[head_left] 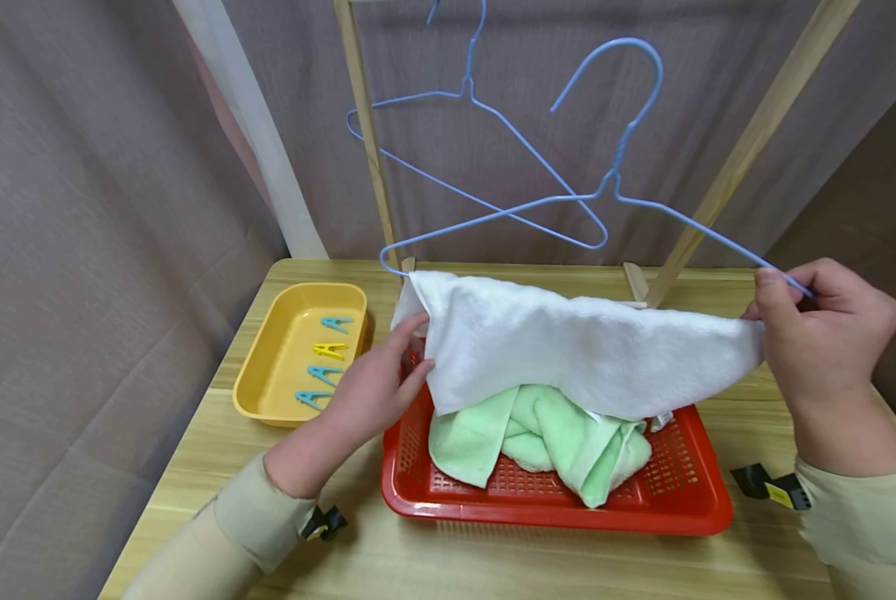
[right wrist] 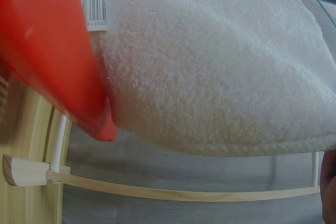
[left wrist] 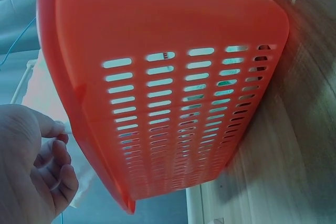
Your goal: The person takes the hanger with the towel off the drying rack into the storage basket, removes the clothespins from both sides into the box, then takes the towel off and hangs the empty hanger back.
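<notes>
A white towel (head_left: 523, 350) hangs over the lower bar of a blue wire hanger (head_left: 620, 154), hiding that bar. My right hand (head_left: 830, 333) grips the hanger's right end together with the towel's right end. At the towel's left edge, the thumb and index finger of my left hand (left wrist: 31, 161) pinch the cloth; the contact is partly hidden. Below lies a crumpled light green towel (head_left: 545, 433) in a red perforated basket (head_left: 560, 515). In the right wrist view, a barcode tag (right wrist: 94, 11) shows beside the white towel (right wrist: 210, 77).
Left of the basket stands a yellow tray (head_left: 256, 367) holding several clothespins (head_left: 326, 375), blue and yellow. Behind, a wooden rack (head_left: 365, 125) rises from the table, with a second blue hanger (head_left: 523, 148) hanging there. Grey curtains (head_left: 102, 250) surround the table.
</notes>
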{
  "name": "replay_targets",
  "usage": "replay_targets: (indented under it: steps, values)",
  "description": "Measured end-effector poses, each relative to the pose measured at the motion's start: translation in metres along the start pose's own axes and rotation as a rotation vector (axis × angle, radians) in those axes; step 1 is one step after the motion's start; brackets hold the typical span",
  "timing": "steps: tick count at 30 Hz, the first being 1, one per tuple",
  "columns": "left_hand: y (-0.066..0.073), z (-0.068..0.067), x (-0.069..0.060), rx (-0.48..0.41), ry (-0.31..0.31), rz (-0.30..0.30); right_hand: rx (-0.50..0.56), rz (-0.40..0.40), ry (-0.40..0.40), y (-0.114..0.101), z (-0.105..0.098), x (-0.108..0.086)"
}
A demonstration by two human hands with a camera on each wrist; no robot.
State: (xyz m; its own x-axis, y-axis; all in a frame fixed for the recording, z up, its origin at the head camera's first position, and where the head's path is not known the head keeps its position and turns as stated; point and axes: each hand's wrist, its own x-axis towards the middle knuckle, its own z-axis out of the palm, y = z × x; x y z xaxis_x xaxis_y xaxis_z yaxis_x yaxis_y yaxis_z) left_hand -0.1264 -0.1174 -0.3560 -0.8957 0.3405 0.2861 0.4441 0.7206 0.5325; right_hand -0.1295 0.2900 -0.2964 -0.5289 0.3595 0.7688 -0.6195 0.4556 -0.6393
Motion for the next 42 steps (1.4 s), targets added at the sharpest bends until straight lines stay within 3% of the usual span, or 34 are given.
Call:
replay_targets:
  steps: [16,22,32,37,42]
  values:
    - [0.0,0.003,0.0,0.031,-0.044,0.015,-0.074,0.006,-0.002,-0.002,-0.001,0.001]
    - [-0.001,0.005,0.001,0.02,-0.052,0.004,-0.049,-0.01,-0.014,-0.001,-0.002,0.001]
    - [-0.01,0.002,0.009,-0.125,0.001,-0.085,0.005,-0.024,-0.02,-0.002,-0.002,0.001]
    - [-0.013,-0.006,0.014,-0.242,0.024,-0.108,0.025,-0.034,-0.024,-0.003,-0.001,0.002]
    - [-0.013,-0.015,0.023,-0.304,0.05,-0.117,0.008,-0.034,-0.029,-0.004,0.0,0.002]
